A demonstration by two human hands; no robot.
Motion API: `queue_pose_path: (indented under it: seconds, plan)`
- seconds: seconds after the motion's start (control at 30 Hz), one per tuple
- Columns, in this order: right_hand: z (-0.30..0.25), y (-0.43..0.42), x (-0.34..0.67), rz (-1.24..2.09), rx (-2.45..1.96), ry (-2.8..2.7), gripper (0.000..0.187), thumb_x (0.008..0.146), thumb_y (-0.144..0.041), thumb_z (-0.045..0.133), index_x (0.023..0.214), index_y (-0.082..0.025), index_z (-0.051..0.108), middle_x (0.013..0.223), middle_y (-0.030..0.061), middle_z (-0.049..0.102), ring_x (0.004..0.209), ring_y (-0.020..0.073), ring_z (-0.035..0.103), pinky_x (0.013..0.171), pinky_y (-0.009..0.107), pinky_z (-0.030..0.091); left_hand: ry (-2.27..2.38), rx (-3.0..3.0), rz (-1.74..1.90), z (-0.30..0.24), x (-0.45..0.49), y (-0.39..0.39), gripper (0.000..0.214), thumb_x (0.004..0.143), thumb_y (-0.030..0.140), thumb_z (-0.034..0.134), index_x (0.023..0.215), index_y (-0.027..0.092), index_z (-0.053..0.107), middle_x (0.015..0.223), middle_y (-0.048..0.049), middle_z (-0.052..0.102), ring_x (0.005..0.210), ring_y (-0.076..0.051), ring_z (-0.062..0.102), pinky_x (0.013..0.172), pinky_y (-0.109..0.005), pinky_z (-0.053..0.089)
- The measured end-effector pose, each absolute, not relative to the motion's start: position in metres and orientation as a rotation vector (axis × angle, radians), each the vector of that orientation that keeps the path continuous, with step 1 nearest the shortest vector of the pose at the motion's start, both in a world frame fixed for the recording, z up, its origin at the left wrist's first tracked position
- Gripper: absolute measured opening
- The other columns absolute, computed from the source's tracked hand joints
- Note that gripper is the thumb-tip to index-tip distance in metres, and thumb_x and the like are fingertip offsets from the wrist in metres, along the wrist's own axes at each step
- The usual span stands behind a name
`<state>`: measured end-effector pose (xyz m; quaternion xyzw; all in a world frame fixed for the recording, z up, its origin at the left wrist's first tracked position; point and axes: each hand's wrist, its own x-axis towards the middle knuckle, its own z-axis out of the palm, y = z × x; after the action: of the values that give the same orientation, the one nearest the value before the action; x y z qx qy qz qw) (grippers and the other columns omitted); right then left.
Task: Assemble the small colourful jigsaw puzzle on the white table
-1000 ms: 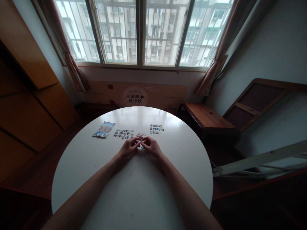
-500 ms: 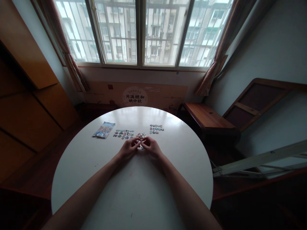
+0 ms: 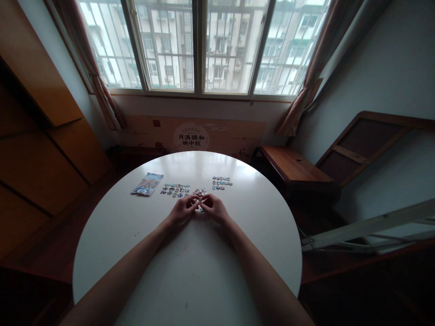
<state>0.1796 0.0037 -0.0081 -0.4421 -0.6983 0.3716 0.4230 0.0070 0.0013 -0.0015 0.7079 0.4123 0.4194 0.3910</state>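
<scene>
My left hand [image 3: 182, 211] and my right hand [image 3: 215, 209] rest together on the round white table [image 3: 142, 253], fingertips pinched and meeting over small jigsaw pieces [image 3: 200, 199]. What each finger grips is too small to separate. A patch of loose pieces [image 3: 175, 189] lies just beyond my left hand. Another small group of pieces [image 3: 221, 183] lies beyond my right hand. A colourful puzzle picture card [image 3: 147, 183] lies at the far left of the table.
A wide barred window [image 3: 204, 45] with curtains fills the far wall. Below it stands a printed cardboard box [image 3: 190, 136]. A low wooden table [image 3: 292, 165] and a leaning wooden frame [image 3: 367, 145] stand at the right. Wooden cabinets [image 3: 41, 149] line the left.
</scene>
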Motion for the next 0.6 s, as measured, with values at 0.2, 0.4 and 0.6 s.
queue_pose_path:
  seconds: [0.2, 0.4, 0.6]
  plan:
    - [-0.0107, 0.0049, 0.1793, 0.913, -1.116, -1.757, 0.019, 0.075, -0.030, 0.058, 0.090, -0.017, 0.056, 0.067, -0.0001, 0.062, 0.060, 0.0119, 0.056, 0.056, 0.023, 0.042, 1.047, 1.820, 1.058, -0.0011, 0.0063, 0.0012, 0.035, 0.077, 0.036, 0.060, 0.102, 0.011, 0.062, 0.071, -0.0047, 0.066, 0.058, -0.013, 0.060, 0.055, -0.023, 0.047]
    - [-0.0093, 0.0042, 0.1790, 0.906, -1.119, -1.759, 0.020, 0.075, -0.030, 0.059, 0.089, -0.017, 0.057, 0.066, -0.0003, 0.062, 0.060, 0.0120, 0.056, 0.056, 0.023, 0.042, 1.044, 1.823, 1.051, -0.0019, 0.0066, 0.0009, 0.035, 0.079, 0.036, 0.058, 0.104, 0.011, 0.061, 0.072, -0.0045, 0.065, 0.058, -0.013, 0.059, 0.056, -0.023, 0.047]
    - [-0.0061, 0.0021, 0.1791, 0.903, -1.122, -1.761, 0.019, 0.075, -0.030, 0.058, 0.089, -0.017, 0.057, 0.066, -0.0002, 0.062, 0.060, 0.0120, 0.056, 0.057, 0.023, 0.043, 1.045, 1.816, 1.046, -0.0005, 0.0067, 0.0003, 0.035, 0.078, 0.036, 0.058, 0.103, 0.011, 0.061, 0.072, -0.0047, 0.065, 0.059, -0.013, 0.059, 0.056, -0.023, 0.047]
